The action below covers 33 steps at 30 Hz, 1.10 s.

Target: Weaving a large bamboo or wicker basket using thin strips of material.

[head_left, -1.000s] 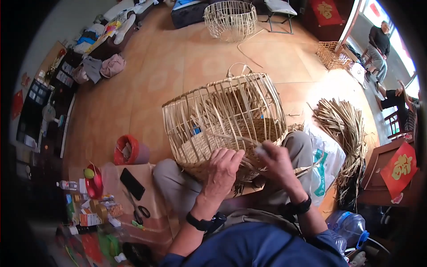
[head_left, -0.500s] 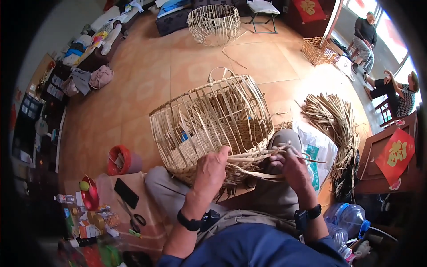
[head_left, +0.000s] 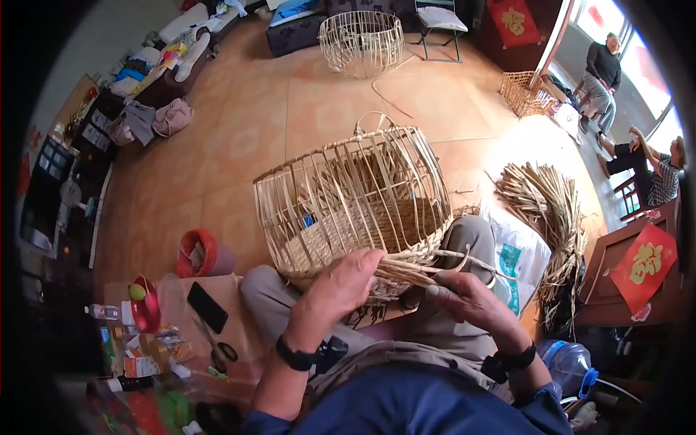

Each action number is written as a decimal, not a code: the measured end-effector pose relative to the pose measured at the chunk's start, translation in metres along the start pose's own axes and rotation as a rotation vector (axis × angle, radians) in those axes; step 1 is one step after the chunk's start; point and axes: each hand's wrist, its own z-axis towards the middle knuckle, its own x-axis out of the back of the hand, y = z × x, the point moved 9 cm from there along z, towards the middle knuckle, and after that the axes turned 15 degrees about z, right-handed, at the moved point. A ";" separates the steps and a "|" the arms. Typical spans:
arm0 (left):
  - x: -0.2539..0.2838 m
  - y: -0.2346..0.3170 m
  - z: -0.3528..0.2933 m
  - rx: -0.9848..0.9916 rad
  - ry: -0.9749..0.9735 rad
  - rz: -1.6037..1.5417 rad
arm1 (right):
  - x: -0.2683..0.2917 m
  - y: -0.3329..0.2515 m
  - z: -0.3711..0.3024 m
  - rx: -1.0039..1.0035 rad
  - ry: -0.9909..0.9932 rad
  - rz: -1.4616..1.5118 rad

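A half-woven basket (head_left: 355,210) lies on its side against my knees, its lower wall tightly braided and its upper ribs still spaced apart. My left hand (head_left: 341,286) closes on the straw strands (head_left: 406,270) at the basket's near edge. To its right, my right hand (head_left: 471,297) pinches strands of the same bundle between thumb and fingers. Loose strand ends stick out past it to the right, above my knee. The fingertips of my left hand are partly hidden behind its back.
A heap of dry straw (head_left: 547,217) lies at the right beside a white bag (head_left: 518,254). Scissors (head_left: 217,348) and a black phone (head_left: 207,307) rest on the left table near a red-lined bin (head_left: 199,254). Another rib frame (head_left: 362,43) stands farther off. Two people sit at the far right.
My right hand has moved down and a little left, and turned inward along the strands. My left hand has shifted slightly down. The whole view has tilted a little.
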 end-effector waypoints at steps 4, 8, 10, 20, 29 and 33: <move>-0.004 -0.001 -0.013 0.142 0.167 0.083 | 0.004 -0.016 -0.008 -0.043 -0.167 0.165; -0.004 -0.001 -0.014 0.139 0.332 0.132 | 0.037 -0.056 -0.035 0.196 -0.046 0.638; -0.006 0.001 -0.008 0.154 0.331 0.133 | 0.070 -0.045 -0.037 0.514 -0.133 0.946; -0.017 -0.007 -0.005 0.192 0.331 0.230 | 0.004 -0.006 0.084 0.192 0.159 0.238; -0.033 0.033 -0.014 0.282 0.235 0.767 | -0.015 -0.066 0.149 0.386 0.023 -0.107; -0.035 0.030 -0.009 0.242 0.167 0.955 | -0.024 -0.080 0.148 0.475 0.082 -0.506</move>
